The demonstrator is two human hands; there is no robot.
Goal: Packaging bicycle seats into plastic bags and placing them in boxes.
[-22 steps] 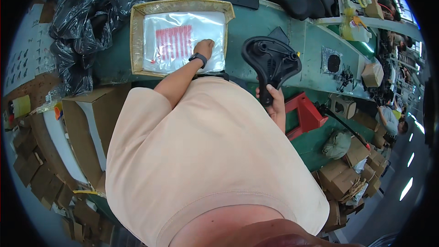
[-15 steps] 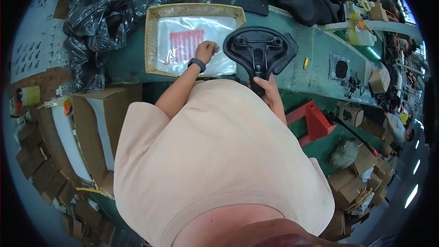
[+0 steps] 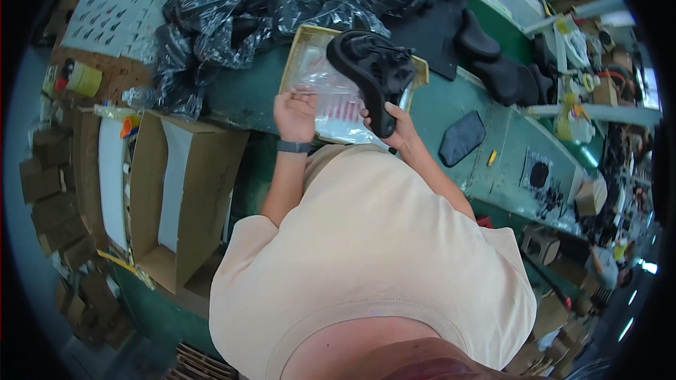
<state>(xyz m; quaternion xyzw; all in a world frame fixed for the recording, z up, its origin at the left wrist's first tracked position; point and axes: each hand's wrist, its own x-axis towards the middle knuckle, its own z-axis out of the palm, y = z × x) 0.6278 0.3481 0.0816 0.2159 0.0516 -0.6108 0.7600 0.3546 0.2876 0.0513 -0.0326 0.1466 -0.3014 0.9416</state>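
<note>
My right hand [image 3: 396,127] grips the narrow nose of a black bicycle saddle [image 3: 366,74]. The saddle is tilted above a shallow yellowish tray [image 3: 420,74], its underside fittings turned to the right. My left hand [image 3: 294,114] is at the tray's left side, palm up with fingers curled at the edge of a clear plastic bag [image 3: 325,77]. The bag's film reaches from those fingers toward the saddle. A stack of clear bags with red printing [image 3: 341,111] lies in the tray, partly hidden by the saddle.
Black saddles in clear wrapping [image 3: 239,28] are heaped behind the tray. Bare black saddles [image 3: 486,42] lie at the back right. On the green table are a dark flat pouch [image 3: 462,138] and a small yellow tool [image 3: 492,158]. An open cardboard box [image 3: 204,183] stands at left.
The saddle has moved left over the tray and tipped onto its side. My left hand has turned palm up and shifted to the tray's left edge, lifting bag film. The dark pouch is uncovered.
</note>
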